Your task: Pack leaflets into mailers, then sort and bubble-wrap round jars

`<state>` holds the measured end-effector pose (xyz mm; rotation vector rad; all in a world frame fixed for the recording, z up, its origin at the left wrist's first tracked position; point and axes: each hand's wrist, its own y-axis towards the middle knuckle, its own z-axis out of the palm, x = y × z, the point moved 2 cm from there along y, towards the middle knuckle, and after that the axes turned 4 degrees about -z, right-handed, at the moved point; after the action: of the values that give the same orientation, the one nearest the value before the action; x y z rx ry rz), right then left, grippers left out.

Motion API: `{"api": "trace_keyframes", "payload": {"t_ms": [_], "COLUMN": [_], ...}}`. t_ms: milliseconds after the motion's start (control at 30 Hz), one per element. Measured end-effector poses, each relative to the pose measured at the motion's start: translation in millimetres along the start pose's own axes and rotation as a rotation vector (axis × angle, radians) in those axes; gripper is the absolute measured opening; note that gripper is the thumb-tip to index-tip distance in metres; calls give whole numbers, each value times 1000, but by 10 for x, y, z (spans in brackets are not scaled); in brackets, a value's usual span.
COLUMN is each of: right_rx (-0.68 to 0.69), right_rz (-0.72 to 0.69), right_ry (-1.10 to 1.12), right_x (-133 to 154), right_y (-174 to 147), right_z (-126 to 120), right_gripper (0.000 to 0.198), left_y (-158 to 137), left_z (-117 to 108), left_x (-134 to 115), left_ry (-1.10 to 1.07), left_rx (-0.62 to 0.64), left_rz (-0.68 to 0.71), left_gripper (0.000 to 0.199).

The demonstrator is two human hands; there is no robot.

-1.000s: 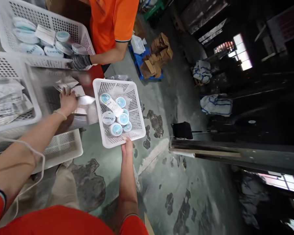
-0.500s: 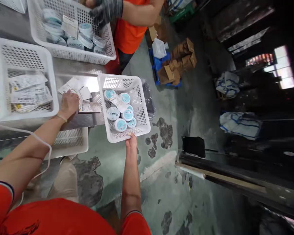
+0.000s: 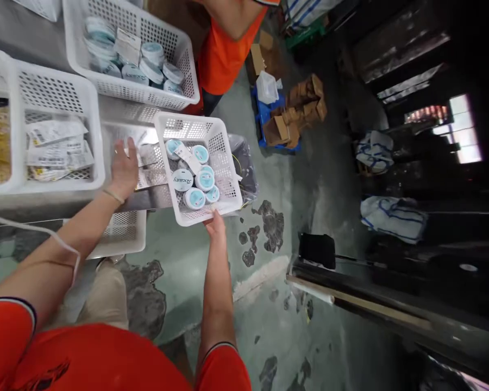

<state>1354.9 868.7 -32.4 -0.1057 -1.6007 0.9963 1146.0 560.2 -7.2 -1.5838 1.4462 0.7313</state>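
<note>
The white basket (image 3: pixel 226 184) of round tubs (image 3: pixel 195 199) lies ahead and at the desk's (image 3: pixel 118 111) right end, its long axis running away from the person, leaning slightly left. The right hand (image 3: pixel 215 221) is nearer, closed on its near rim, thumb on top. The left hand (image 3: pixel 125 171), fingers loosely spread with no clear hold, is over the desk, labelled papers (image 3: pixel 151 177) between it and the basket.
</note>
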Motion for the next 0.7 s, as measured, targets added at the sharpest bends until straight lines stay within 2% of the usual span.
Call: {"api": "trace_keyframes", "payload": {"t_ms": [33,100,167,200,233,267,333,400,467,500,567,633,700], "right_rx": [-16,-181,-397,-434,-389,-276,98,446,702,782,842,798,721], "right_rz": [-25,-198,-492,-624,-704,-724,-584,-385,-226,-170,-111,-112,-145], "right_ry": [-33,-116,-180,-200,-216,-230,-248,-243,-225,-216,-201,-187,-181], "right_x": [17,64,104,106,92,64,-30,-152,-292,-367,-514,-627,-691], "right_y": [-76,-311,-659,-851,-1029,-1183,-1413,-1595,-1777,-1873,-2057,-2212,-2332], "right_z": [-52,-185,-257,-222,-126,32,494,1021,1483,1665,1927,2081,2186], "right_gripper": [26,30,33,33,31,27,23,34,46,49,48,44,41], "left_y": [-129,-359,-528,-587,-630,-658,-694,-734,-785,-809,-843,-850,-836], "left_z": [-76,-292,-595,-767,-942,-1105,-1385,-1591,-1735,-1793,-1893,-1997,-2103], "left_x": [2,11,10,0,-17,-37,-109,-203,-274,-291,-284,-226,-121], "left_ry": [37,99,73,22,-52,-97,-181,-209,-185,-168,-151,-193,-296], "left_rx": [4,27,39,37,33,51,80,83,62,48,38,11,-1], "left_rz": [-24,-31,81,179,278,341,449,505,502,486,462,428,308], "left_gripper": [53,44,28,20,15,15,21,28,32,35,39,36,45]}}
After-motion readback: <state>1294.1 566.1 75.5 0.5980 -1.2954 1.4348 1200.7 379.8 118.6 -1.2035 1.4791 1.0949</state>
